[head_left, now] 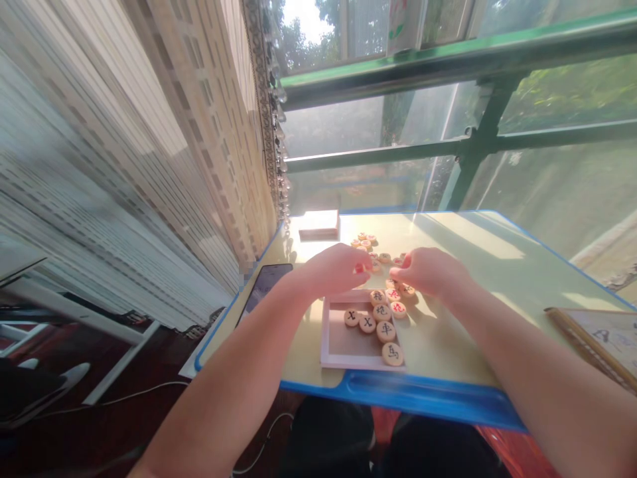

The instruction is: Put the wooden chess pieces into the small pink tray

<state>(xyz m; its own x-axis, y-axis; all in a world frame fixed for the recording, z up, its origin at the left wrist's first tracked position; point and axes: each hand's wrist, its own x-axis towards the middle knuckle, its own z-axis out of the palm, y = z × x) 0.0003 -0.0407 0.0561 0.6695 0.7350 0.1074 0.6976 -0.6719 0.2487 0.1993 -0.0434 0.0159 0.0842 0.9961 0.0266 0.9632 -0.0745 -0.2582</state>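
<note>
My left hand (339, 267) is over the table, its fingers curled together just beyond a shallow pale box tray (325, 338). A reddish spot shows at its fingertips; what they hold, if anything, is not clear. My right hand (432, 271) is bent with thumb and fingers close together, beside loose round wooden Chinese chess pieces (385, 258). Whether a piece is in its fingers is hidden. Several black-lettered pieces (381, 313) lie in or across the right side of the tray. A red-lettered piece (399, 310) sits by the tray's right edge.
More pieces (365, 243) lie farther back, near a small white box (319, 224). A phone (263, 289) is at the table's left edge. A wood-framed board (597, 338) lies at right. The blue-edged table (478, 318) stands between curtains (199, 133) and a green-railed window.
</note>
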